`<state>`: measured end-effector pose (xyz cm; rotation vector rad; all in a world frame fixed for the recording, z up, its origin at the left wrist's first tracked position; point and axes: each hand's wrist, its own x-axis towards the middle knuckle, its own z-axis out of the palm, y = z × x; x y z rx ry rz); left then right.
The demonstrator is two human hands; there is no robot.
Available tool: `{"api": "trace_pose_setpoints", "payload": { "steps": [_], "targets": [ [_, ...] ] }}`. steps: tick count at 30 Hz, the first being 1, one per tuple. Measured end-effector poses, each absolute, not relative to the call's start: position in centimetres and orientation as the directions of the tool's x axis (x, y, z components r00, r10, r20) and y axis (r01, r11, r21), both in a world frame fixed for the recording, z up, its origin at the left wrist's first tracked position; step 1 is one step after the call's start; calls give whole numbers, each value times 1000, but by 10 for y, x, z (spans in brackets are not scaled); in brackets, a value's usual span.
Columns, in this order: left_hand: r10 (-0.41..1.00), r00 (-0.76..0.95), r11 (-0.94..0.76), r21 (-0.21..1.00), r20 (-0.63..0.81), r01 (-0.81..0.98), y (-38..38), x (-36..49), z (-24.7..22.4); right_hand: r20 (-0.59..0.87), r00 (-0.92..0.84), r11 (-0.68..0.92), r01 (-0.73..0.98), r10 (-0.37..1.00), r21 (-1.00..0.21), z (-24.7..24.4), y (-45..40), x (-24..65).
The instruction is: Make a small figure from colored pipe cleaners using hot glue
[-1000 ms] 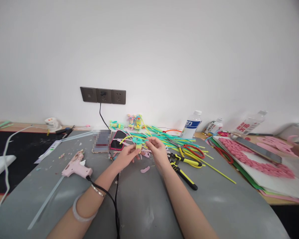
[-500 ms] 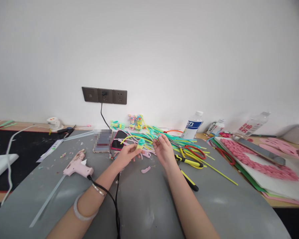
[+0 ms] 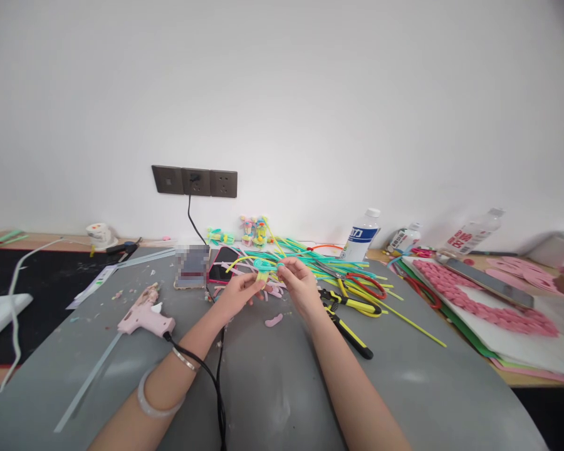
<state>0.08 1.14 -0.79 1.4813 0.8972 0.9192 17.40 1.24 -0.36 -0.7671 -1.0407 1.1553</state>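
A: Where's the piece, and how do your hands stand?

B: Small yellow-and-turquoise piece (image 3: 262, 272), held up above the grey table (image 3: 263, 388), mid-view. Your left hand (image 3: 240, 293) pinches its yellow base, thumb against fingers. Your right hand (image 3: 301, 285), just beside it, pinches what looks like the end of a turquoise strand (image 3: 271, 266). Exact finger contact too small to tell.

A: Handling?

B: My judgement: pinch low with the left, leaving the turquoise top uncovered. Guide the strand with a light, even pull; a hard tug could bend the soft base or pull it loose.

A: Surroundings?

B: Fuzzy sticks (image 3: 319, 255) lie behind, partly the same turquoise. The end could get lost against them, so watch your fingertips. Pliers (image 3: 357, 305) near your right wrist. The glue gun (image 3: 146, 318) has a black cord (image 3: 202, 365) crossing your left forearm in view; better to turn from the fingers than swing the arm.
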Motion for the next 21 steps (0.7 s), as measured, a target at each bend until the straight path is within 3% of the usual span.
{"api": "trace_pose_setpoints", "payload": {
  "steps": [21],
  "targets": [
    [903,429,-49,998,25,47,8,1,-4,304,84,315,-207,949,-926,-8,15,176]
  ]
}}
